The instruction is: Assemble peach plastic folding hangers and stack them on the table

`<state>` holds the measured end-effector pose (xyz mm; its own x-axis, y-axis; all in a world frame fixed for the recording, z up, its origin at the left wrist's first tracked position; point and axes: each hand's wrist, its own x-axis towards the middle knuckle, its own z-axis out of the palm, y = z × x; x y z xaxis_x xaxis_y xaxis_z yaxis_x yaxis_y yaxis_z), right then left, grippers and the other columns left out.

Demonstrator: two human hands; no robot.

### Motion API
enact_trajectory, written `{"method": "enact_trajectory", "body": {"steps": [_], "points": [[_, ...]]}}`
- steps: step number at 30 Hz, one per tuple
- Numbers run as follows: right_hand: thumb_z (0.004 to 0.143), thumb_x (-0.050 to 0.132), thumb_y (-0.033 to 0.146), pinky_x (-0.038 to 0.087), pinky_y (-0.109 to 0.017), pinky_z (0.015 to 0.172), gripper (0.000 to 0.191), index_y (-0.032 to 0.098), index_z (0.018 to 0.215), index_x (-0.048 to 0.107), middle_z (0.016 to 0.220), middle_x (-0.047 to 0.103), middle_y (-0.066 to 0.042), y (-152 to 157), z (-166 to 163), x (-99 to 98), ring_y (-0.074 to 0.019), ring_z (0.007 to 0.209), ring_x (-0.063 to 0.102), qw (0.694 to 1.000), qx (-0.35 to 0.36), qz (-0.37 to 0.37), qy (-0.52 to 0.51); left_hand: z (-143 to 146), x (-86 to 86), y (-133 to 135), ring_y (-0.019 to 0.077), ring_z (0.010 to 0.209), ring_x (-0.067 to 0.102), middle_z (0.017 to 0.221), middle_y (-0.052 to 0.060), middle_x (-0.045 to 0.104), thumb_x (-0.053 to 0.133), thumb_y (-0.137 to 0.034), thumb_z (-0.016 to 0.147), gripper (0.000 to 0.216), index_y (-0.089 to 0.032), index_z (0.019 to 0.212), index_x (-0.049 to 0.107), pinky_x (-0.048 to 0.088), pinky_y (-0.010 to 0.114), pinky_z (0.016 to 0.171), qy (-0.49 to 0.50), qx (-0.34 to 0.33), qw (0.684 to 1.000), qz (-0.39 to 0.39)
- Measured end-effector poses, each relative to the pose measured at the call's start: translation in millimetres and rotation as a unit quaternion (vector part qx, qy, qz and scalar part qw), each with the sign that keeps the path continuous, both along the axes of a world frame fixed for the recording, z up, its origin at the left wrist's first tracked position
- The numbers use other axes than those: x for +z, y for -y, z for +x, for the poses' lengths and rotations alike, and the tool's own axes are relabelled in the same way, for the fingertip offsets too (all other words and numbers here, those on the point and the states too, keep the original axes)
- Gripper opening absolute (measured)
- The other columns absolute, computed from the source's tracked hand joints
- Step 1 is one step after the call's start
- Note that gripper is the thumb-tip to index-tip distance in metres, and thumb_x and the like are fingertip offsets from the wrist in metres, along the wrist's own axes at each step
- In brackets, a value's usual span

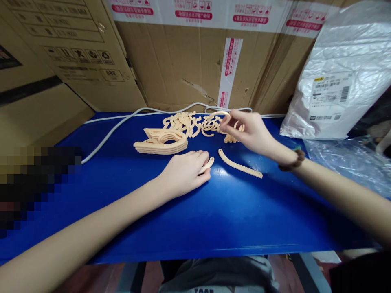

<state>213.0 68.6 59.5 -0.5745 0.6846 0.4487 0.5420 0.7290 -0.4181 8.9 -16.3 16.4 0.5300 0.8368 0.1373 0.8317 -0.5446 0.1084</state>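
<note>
My left hand point(187, 173) rests low over the blue table, its fingers closed around a beige hanger arm point(207, 166) whose tip pokes out past the thumb. Raised above the small parts, my right hand point(244, 128) pinches a curved beige hanger hook point(225, 114) between thumb and fingers. A second loose hanger arm point(240, 166) lies on the table, just right of my left hand. Behind my left hand sits a stack of folded beige hangers point(163, 142). Further back are a pile of small curved pieces point(183, 122) and more loose hooks point(209, 128).
Cardboard boxes point(183, 61) wall off the back and left of the blue table point(244, 219). A white cable point(113, 130) runs along the rear. On the right stand a white plastic mailer bag point(330, 81) and crumpled clear plastic point(351, 162). The front edge is close to my body.
</note>
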Motion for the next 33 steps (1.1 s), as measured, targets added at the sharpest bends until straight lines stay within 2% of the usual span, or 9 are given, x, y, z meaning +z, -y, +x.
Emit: {"method": "enact_trajectory", "body": {"steps": [2, 4, 7, 11, 15, 19, 25, 29, 33], "points": [[0.09, 0.056, 0.032, 0.046, -0.027, 0.069, 0.018, 0.016, 0.086, 0.064, 0.087, 0.071, -0.003, 13.4, 1.5, -15.1, -0.0154, 0.077, 0.064, 0.989, 0.033, -0.125, -0.068, 0.2, 0.3, 0.4, 0.018, 0.074, 0.061, 0.087, 0.003, 0.064, 0.044, -0.028, 0.091, 0.014, -0.019, 0.082, 0.048, 0.037, 0.03, 0.056, -0.006, 0.0, 1.0, 0.003], [0.087, 0.061, 0.033, 0.049, -0.029, 0.075, 0.018, 0.016, 0.086, 0.064, 0.088, 0.071, -0.003, 22.4, 2.2, -27.7, -0.0161, 0.082, 0.064, 0.97, 0.047, -0.213, -0.107, 0.3, 0.0, 0.6, 0.0183, 0.075, 0.061, 0.087, 0.003, 0.064, 0.043, -0.027, 0.091, 0.013, -0.019, 0.082, 0.048, 0.038, 0.03, 0.057, -0.009, -0.001, 1.0, 0.003], [0.083, 0.065, 0.033, 0.052, -0.032, 0.079, 0.018, 0.015, 0.084, 0.065, 0.088, 0.069, -0.003, 31.4, 2.7, -38.4, -0.0163, 0.085, 0.063, 0.947, 0.038, -0.287, -0.142, 0.1, -1.0, 0.2, 0.0189, 0.076, 0.061, 0.087, 0.003, 0.064, 0.043, -0.027, 0.091, 0.012, -0.019, 0.083, 0.048, 0.039, 0.03, 0.059, -0.014, -0.009, 1.0, 0.007], [0.081, 0.068, 0.035, 0.058, -0.027, 0.065, 0.02, 0.017, 0.085, 0.063, 0.087, 0.067, -0.003, 38.3, 5.2, -42.1, -0.0154, 0.082, 0.065, 0.88, 0.011, -0.42, -0.222, -0.8, -1.8, -0.2, 0.0193, 0.08, 0.061, 0.088, 0.003, 0.063, 0.043, -0.027, 0.09, 0.011, -0.019, 0.086, 0.049, 0.04, 0.03, 0.06, -0.026, -0.015, 1.0, 0.006], [0.079, 0.071, 0.033, 0.06, -0.025, 0.06, 0.02, 0.017, 0.087, 0.064, 0.084, 0.068, -0.003, 40.3, 9.9, -40.9, -0.0147, 0.079, 0.066, 0.834, -0.007, -0.485, -0.263, -0.9, -3.0, 0.6, 0.0201, 0.083, 0.062, 0.09, 0.003, 0.063, 0.04, -0.029, 0.093, 0.014, -0.018, 0.09, 0.05, 0.042, 0.031, 0.062, -0.04, -0.017, 0.999, 0.016], [0.077, 0.072, 0.032, 0.06, -0.024, 0.054, 0.019, 0.016, 0.083, 0.065, 0.081, 0.066, -0.004, 47.3, 9.6, -38.2, -0.015, 0.077, 0.065, 0.83, -0.031, -0.503, -0.24, 3.0, -6.6, 2.6, 0.0208, 0.085, 0.062, 0.09, 0.004, 0.063, 0.038, -0.029, 0.095, 0.017, -0.018, 0.093, 0.05, 0.044, 0.03, 0.063, -0.053, -0.008, 0.998, 0.04], [0.076, 0.072, 0.036, 0.057, -0.021, 0.048, 0.024, 0.017, 0.088, 0.065, 0.088, 0.064, -0.005, 62.0, 3.2, -41.7, -0.0151, 0.078, 0.06, 0.848, -0.111, -0.414, -0.313, 12.9, -7.3, 6.3, 0.0221, 0.087, 0.064, 0.093, 0.007, 0.065, 0.037, -0.027, 0.093, 0.016, -0.018, 0.096, 0.05, 0.04, 0.028, 0.056, -0.053, 0.038, 0.997, 0.046], [0.075, 0.071, 0.038, 0.055, -0.02, 0.049, 0.025, 0.017, 0.087, 0.064, 0.088, 0.064, -0.005, 62.9, 3.8, -43.0, -0.0142, 0.077, 0.058, 0.85, -0.137, -0.383, -0.334, 15.4, -2.1, 8.8, 0.0229, 0.069, 0.067, 0.081, 0.006, 0.067, 0.036, -0.027, 0.091, 0.018, -0.017, 0.1, 0.049, 0.033, 0.027, 0.047, -0.037, 0.122, 0.992, 0.012], [0.076, 0.07, 0.04, 0.054, -0.02, 0.05, 0.026, 0.017, 0.085, 0.063, 0.081, 0.061, -0.003, 64.4, 5.1, -42.5, -0.0125, 0.07, 0.056, 0.854, -0.155, -0.361, -0.342, 15.6, 0.7, 12.6, 0.0219, 0.065, 0.068, 0.076, 0.003, 0.068, 0.039, -0.031, 0.09, 0.019, -0.018, 0.102, 0.047, 0.032, 0.026, 0.047, -0.022, 0.091, 0.995, -0.014]]}}
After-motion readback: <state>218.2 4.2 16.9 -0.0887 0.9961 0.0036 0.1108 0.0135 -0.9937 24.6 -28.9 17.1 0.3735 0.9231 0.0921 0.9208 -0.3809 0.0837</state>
